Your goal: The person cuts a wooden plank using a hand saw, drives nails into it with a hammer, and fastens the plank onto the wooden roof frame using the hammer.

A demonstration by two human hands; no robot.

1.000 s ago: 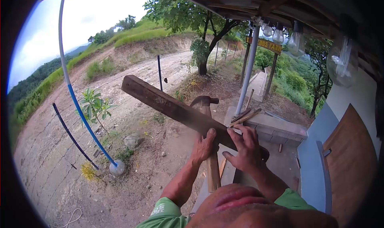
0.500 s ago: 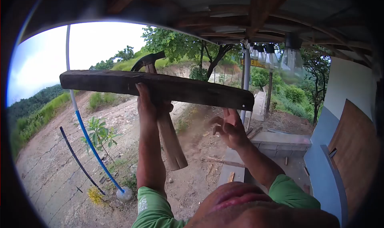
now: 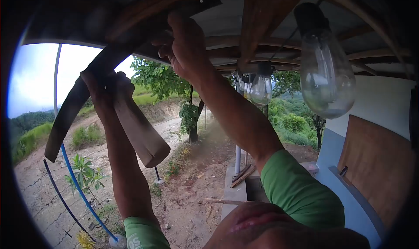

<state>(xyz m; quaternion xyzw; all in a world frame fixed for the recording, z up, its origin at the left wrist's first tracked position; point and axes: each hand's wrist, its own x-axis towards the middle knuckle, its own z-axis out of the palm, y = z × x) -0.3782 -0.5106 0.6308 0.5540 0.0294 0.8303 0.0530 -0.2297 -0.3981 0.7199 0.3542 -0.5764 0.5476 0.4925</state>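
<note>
A long dark wooden plank (image 3: 70, 113) slants up from the left to the roof beams, with a small bright spot near its upper end. My left hand (image 3: 104, 89) is closed round the plank and also the wooden handle of a hammer (image 3: 142, 131), which hangs down below the plank. The hammer's head is hidden in the dark behind the hand and wood. Higher up, my right hand (image 3: 187, 50) is on the plank's upper part, its fingers partly curled against the lower edge.
Glass bulbs (image 3: 327, 74) hang from the roof at the right, close to my right arm. Roof beams (image 3: 266, 22) run overhead. A grey post (image 3: 238, 157) stands beyond a low ledge with wood scraps (image 3: 242, 177). A brown board (image 3: 375, 166) leans on the blue-white wall.
The plank and hammer have risen from in front of me to the roof, and the plank now tilts steeply. My right hand has moved up and taken hold of it. The view has tipped upward.
</note>
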